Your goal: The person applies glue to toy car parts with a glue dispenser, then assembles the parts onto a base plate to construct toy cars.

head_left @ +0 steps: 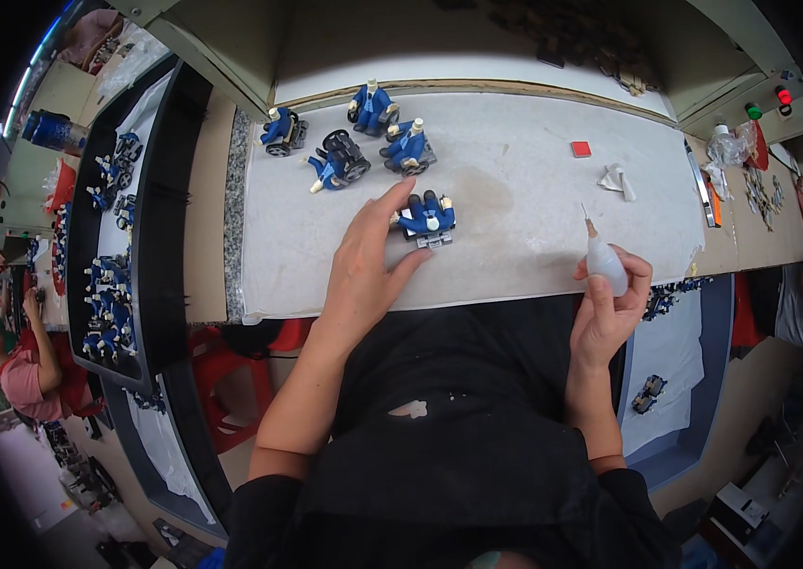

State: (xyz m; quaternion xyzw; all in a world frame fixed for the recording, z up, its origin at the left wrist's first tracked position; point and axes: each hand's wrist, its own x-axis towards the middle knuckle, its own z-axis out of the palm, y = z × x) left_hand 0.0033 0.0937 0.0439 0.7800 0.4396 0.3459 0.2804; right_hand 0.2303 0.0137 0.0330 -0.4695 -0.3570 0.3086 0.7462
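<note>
– Grip?
– Right hand [609, 324] closed round a squeeze bottle [607, 269]. Left hand [363, 264] brackets one seated figure [431, 220] on the surface [515, 261]; I can't tell if it's gripping.
– Progress?
– One underway, I judge; four figures [409, 147] farther back, nothing marking them done.

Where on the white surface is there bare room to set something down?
Middle: bare between the figure beside the left hand and the bottle in the right hand, up to the red square. Upper left: crowded by four other blue figures.
</note>
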